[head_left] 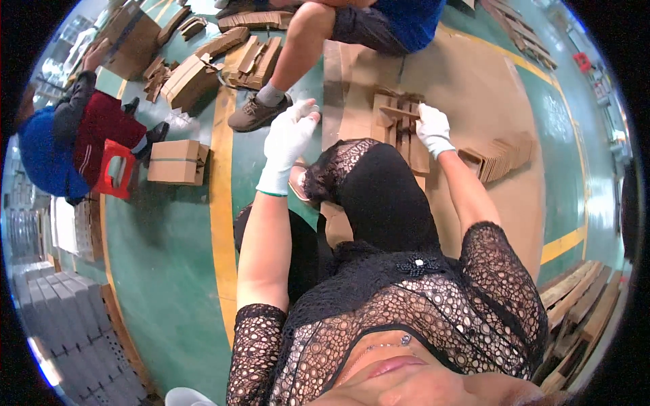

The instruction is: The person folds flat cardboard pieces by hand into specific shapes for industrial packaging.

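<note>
My left hand (290, 137), in a white glove, is raised above my knee, beside a co-worker's shoe. Its fingers bend loosely with the thumb apart, and no object shows in it. My right hand (435, 128), gloved as well, pinches the end of a folded cardboard piece (399, 114). Beneath that piece lie more brown cardboard strips (418, 154), just past my knee. To the right of this hand a fanned row of folded cardboard pieces (500, 157) rests on a large flat cardboard sheet (379, 68).
A co-worker's leg (308, 47) is close ahead. Another person in blue (51, 145) sits at the left by a red plastic stool (116, 170) and a closed carton (177, 162). Cardboard bundles (193, 81) lie at far left. Wooden pallets (582, 298) stand at right, grey stacks (74, 331) at lower left.
</note>
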`<state>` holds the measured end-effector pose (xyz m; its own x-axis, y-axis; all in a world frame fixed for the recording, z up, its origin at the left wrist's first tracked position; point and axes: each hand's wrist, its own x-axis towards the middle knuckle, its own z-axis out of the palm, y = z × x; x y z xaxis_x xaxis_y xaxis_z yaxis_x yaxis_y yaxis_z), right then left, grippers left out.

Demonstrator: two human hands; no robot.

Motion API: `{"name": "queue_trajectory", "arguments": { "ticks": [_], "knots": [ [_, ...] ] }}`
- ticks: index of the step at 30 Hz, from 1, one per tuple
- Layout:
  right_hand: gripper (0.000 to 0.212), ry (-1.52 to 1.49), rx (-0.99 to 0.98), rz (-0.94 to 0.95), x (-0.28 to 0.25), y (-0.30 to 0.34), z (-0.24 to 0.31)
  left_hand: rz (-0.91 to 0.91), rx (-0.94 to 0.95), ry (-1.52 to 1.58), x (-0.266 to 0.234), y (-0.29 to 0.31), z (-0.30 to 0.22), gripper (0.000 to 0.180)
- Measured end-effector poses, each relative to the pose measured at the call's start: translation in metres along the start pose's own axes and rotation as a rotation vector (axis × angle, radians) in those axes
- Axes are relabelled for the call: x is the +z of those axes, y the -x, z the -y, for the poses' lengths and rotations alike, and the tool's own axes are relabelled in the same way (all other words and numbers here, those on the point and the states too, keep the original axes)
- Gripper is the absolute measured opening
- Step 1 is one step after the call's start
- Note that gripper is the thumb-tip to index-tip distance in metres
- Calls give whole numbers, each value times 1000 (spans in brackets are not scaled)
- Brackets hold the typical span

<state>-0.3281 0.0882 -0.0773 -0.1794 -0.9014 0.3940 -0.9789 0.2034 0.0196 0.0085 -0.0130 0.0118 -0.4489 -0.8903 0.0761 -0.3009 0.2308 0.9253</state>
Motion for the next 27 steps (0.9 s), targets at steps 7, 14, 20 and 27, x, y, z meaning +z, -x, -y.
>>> {"name": "queue_trajectory", "arguments": {
  "ticks": [7, 14, 20, 27],
  "knots": [
    [18, -449, -296, -53, -100, -50, 90, -15, 178, -160, 2, 0, 19, 58],
    [17, -572, -551, 97, -165, -94, 144, 214, -15, 442, -34, 12, -13, 28],
    [23, -629, -387, 323, -170, -107, 138, -82, 149, 465, -36, 10, -1, 22],
    [20, -904, -87, 52, -153, -73, 204, -240, 182, 565, -28, 10, -10, 18]
  ]
}}
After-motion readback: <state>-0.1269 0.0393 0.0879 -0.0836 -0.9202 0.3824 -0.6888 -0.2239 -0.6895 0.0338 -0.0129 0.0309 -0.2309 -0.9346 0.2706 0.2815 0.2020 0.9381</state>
